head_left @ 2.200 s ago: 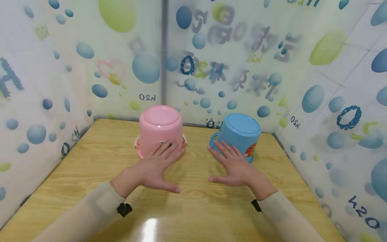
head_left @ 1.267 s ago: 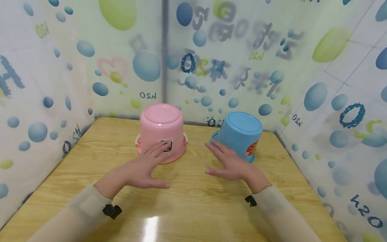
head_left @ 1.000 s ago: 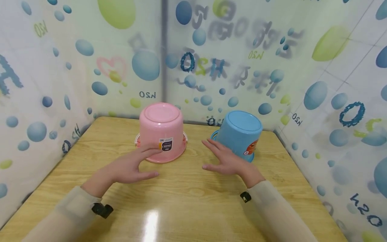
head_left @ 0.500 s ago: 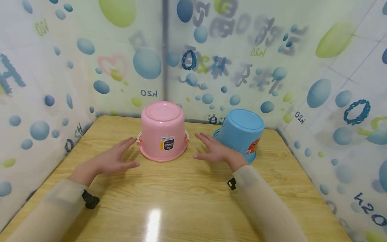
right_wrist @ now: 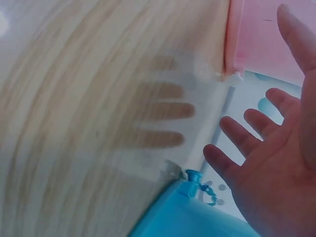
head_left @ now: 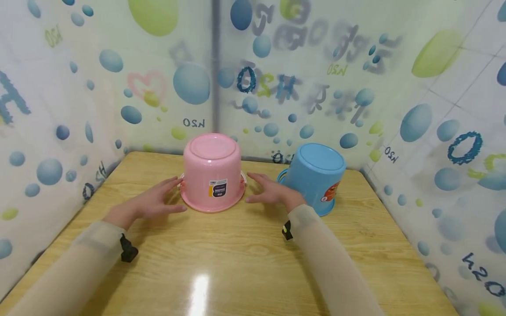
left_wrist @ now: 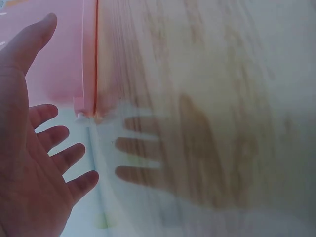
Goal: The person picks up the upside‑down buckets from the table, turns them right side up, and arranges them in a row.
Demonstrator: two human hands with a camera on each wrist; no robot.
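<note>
A pink bucket (head_left: 197, 175) stands upside down at the back of the table, its labelled side facing me. My left hand (head_left: 152, 202) is just left of it, fingers spread and fingertips right at the white handle and rim. On the other side my right hand (head_left: 269, 191) is spread too, between the pink bucket and a blue bucket (head_left: 306, 177), its fingertips close to the pink rim. Both wrist views show bare palms with relaxed fingers, each beside the pink wall. The blue bucket is also upside down, partly behind my right wrist.
The wooden table (head_left: 237, 267) has a glossy top with a bright reflection near its front. Patterned curtain walls (head_left: 154, 57) close it in at the back and both sides. A blue handle (head_left: 282, 175) sticks out left of the blue bucket.
My left hand has shifted left from in front of the pink bucket to its side. The right has moved left from before the blue bucket to the pink one's right. Both buckets have stayed put.
</note>
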